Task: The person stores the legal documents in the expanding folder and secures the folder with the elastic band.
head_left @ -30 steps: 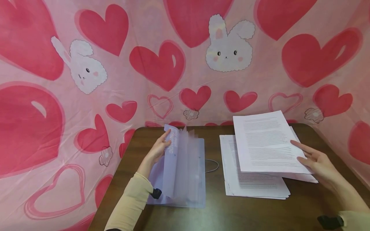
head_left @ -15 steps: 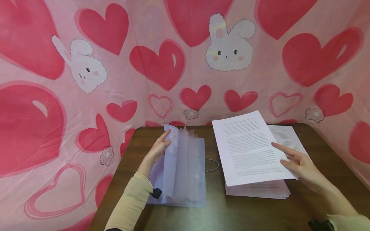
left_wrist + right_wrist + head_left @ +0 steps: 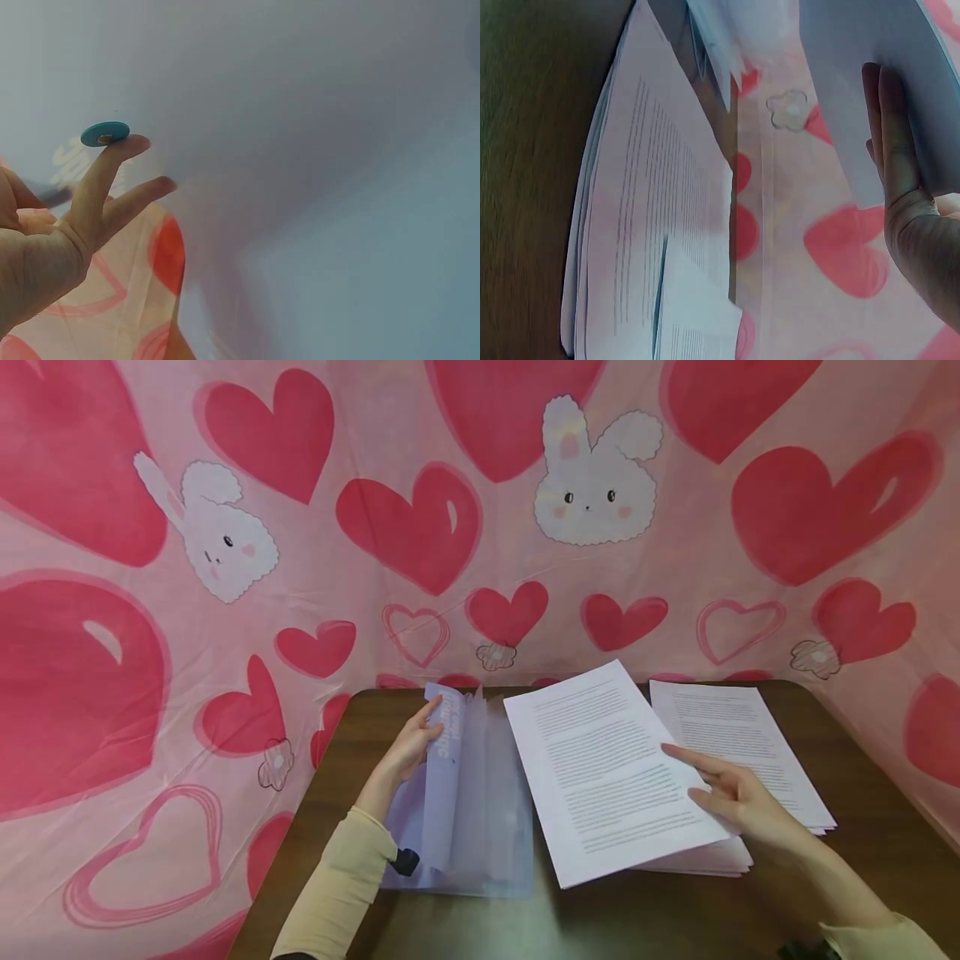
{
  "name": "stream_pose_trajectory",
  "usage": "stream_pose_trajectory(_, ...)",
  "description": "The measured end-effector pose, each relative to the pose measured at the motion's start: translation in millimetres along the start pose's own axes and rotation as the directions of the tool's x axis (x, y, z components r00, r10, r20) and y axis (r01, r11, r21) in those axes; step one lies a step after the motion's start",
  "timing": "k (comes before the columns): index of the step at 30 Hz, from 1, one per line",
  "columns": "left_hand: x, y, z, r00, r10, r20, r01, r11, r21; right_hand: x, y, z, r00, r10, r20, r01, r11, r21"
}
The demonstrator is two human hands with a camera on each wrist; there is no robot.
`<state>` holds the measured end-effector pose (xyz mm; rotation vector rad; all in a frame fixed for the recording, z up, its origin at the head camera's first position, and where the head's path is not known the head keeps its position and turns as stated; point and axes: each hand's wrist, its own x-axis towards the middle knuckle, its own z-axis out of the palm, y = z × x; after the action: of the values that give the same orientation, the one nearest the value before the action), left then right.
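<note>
A translucent lilac expanding file folder lies on the table at centre left, its thin divider leaves fanned upward. My left hand grips its raised front cover near the top edge. In the left wrist view, two fingers extend by a teal button on the cover. My right hand holds some printed pages by their right edge, thumb on top and fingers underneath. These pages are tilted and overlap the folder's right side in the head view. Beneath them, a paper stack is mostly hidden.
Another stack of printed paper lies at the back right of the brown table. Behind the table hangs a pink cloth with hearts and rabbits. Black wrist straps sit at both sleeves.
My right hand has carried the pages leftward from over the right stack, across the middle stack, to the folder's right edge. My left hand and the folder cover have stayed put.
</note>
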<state>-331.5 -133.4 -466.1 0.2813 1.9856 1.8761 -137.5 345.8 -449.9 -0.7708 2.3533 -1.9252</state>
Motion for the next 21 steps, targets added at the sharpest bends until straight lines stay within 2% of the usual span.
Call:
stream_pose_trajectory(3, 1.0, -1.0, 0.3, 1.0, -0.004, 0.001, 0.004, 1.0, -0.012, 4, 1, 8, 1.0, -0.003, 0.025, 0.002, 0.999, 0.039)
stream_pose_trajectory(8, 1.7, -0.7, 1.4, 1.0, -0.005, 0.002, 0.005, 1.0, -0.012, 10, 0, 20, 0.997, 0.049, 0.057, -0.056, 0.989, 0.135)
stream_pose_trajectory(15, 2.1, 1.1, 2.4, 1.0, -0.008, -0.001, 0.008, 1.0, 0.009, 18, -1, 37, 0.99, 0.117, 0.074, -0.128, 0.976, 0.176)
stream_pose_trajectory(21, 2.5, 0.5, 3.0, 1.0, -0.004, -0.005, 0.004, 1.0, -0.002, 28, -5, 55, 0.982, 0.19, 0.02, -0.191, 0.976, 0.102)
